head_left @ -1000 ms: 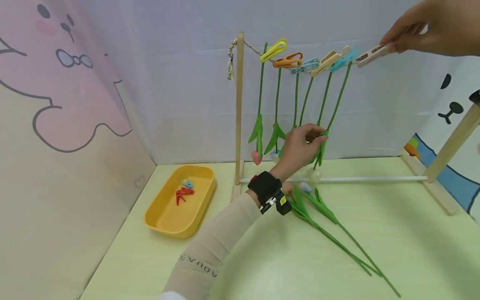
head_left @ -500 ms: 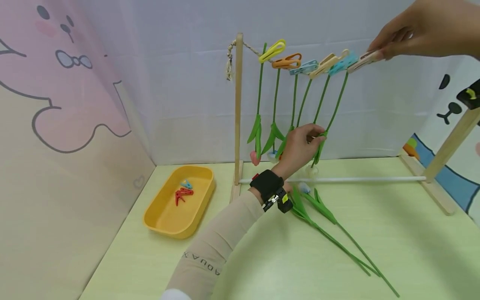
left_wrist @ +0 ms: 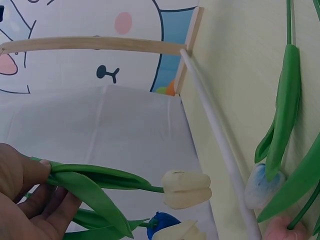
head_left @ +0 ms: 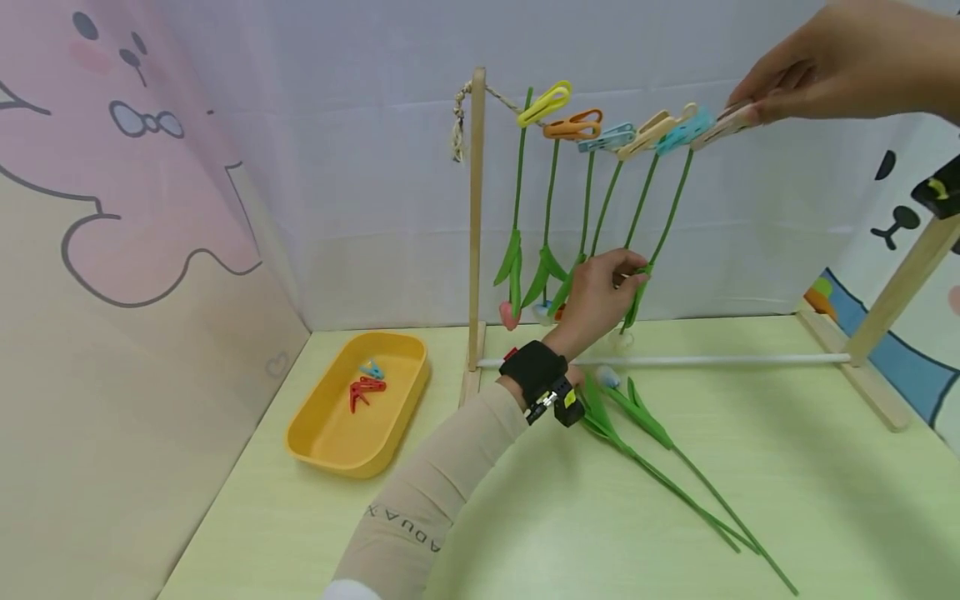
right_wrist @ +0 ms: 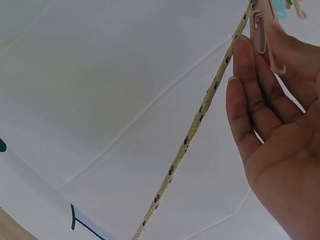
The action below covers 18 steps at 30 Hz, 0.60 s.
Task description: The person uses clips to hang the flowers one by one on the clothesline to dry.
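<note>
In the head view my left hand [head_left: 598, 287] pinches a white artificial tulip among its leaves, and the flower hangs head down. The left wrist view shows its white bloom [left_wrist: 186, 189] beyond the fingers, near other hanging blooms. Up on the right, my right hand [head_left: 855, 67] pinches a pale pink clothespin [head_left: 723, 127] at the stem's top end. This clothespin [right_wrist: 259, 32] sits on the speckled rope [right_wrist: 200, 115] in the right wrist view; its exact bite on the stem is hidden. Several other tulips hang leftward from yellow [head_left: 546, 104], orange [head_left: 573, 125], blue and beige clothespins.
A wooden frame with a left post [head_left: 477, 217] and a white crossbar [head_left: 735, 360] carries the rope. Several tulips [head_left: 637, 454] lie on the pale green table. The yellow tray [head_left: 318, 454] at left holds red clothespins [head_left: 367, 386] and a blue one.
My right hand and the pale pink clothespin have moved left and slightly down, onto the tulip stem's top beside the blue clothespin. My left hand stays almost in place.
</note>
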### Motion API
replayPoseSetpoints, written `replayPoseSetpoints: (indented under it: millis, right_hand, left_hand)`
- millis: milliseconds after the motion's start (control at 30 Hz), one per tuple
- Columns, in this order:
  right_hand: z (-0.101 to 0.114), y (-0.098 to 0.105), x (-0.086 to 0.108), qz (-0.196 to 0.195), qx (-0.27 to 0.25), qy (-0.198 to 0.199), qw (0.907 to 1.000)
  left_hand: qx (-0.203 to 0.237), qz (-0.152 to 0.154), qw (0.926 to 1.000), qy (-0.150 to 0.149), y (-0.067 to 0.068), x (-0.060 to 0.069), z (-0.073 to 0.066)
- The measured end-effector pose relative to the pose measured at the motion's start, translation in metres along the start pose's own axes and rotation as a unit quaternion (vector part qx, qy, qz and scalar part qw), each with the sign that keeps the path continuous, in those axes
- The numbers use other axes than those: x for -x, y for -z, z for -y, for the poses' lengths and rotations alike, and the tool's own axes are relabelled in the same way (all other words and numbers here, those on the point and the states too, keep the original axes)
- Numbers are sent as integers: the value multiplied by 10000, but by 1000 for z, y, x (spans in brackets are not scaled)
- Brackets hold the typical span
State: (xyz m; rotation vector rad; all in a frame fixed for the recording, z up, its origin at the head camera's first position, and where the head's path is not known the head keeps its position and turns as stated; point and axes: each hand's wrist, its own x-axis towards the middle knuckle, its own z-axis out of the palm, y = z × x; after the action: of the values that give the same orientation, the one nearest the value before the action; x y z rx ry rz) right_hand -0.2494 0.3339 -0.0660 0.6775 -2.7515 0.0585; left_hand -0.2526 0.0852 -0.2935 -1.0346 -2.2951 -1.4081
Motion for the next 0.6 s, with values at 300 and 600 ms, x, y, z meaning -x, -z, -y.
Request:
replayPoseSetpoints:
  millis: [300, 600]
  right_hand:
    - [2, -4, 3, -41, 280, -232, 9993]
    - [7, -4, 12, -360, 193, -370, 9985]
  left_hand:
    - [110, 70, 9999, 62, -1, 4, 2]
    - [341, 235, 9991, 111, 3, 22, 2]
